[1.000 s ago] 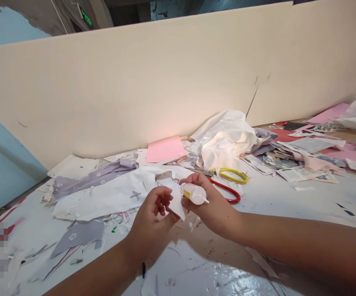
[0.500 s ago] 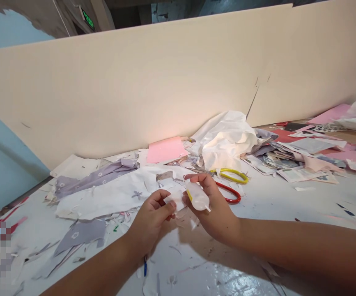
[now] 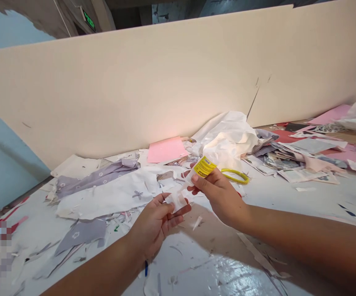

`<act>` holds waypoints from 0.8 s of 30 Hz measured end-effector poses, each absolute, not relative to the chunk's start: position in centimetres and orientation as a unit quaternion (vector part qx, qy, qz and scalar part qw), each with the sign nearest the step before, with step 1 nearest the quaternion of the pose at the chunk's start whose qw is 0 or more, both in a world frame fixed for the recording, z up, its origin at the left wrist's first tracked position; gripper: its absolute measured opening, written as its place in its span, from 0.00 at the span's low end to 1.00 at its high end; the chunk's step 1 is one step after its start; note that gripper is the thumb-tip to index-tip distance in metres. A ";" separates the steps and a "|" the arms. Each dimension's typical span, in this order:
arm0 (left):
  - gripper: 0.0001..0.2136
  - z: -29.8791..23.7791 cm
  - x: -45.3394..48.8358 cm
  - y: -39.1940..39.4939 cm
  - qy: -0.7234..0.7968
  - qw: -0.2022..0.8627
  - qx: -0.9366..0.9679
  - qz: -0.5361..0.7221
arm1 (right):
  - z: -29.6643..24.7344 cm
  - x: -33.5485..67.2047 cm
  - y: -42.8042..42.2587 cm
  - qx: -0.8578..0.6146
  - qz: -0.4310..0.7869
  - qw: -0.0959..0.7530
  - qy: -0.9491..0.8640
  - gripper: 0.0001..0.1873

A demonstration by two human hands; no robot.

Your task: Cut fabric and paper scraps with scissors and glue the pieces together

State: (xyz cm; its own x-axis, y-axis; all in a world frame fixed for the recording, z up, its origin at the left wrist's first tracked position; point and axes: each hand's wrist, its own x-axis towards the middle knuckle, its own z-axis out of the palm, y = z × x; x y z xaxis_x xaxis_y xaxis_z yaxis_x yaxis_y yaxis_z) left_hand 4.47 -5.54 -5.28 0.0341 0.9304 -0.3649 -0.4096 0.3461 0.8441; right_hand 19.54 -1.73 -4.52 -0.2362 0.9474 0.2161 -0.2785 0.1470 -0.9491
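My left hand (image 3: 155, 220) pinches a small white paper piece (image 3: 176, 202), with the other fingers reaching out beneath it. Closed around a small squeeze bottle of glue (image 3: 205, 167), my right hand (image 3: 223, 197) holds it tilted, its yellow label facing me. The bottle's narrower end points down and left toward the paper. Whether its tip touches the paper I cannot tell. Behind my right hand lie scissors whose yellow handle loop (image 3: 235, 176) shows; the red loop is almost fully hidden.
A cream panel (image 3: 128, 94) stands along the back. White patterned paper (image 3: 104, 201) and grey-purple scraps (image 3: 81, 236) lie at left. Behind my hands are a pink sheet (image 3: 167, 150) and crumpled white material (image 3: 230, 137). Stacked scraps (image 3: 304, 158) lie at right.
My right hand has turned the bottle over, so its yellow label now faces me and its narrow end points at the paper. The left fingers have spread under the paper.
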 end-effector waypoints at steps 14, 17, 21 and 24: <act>0.18 -5.7 4.0 -5.9 0.272 0.770 0.247 0.521 | -3.9 19.7 -1.5 -0.266 0.612 0.474 -0.574 0.14; 0.19 -5.8 4.0 -6.0 0.266 0.779 0.251 0.510 | -3.9 19.8 -1.6 -0.264 0.606 0.462 -0.592 0.13; 0.19 -6.0 3.9 -6.2 0.260 0.789 0.248 0.499 | -4.0 19.8 -1.7 -0.256 0.607 0.449 -0.604 0.11; 0.19 -6.0 3.9 -6.2 0.245 0.799 0.244 0.491 | -4.1 19.8 -1.7 -0.262 0.611 0.443 -0.601 0.12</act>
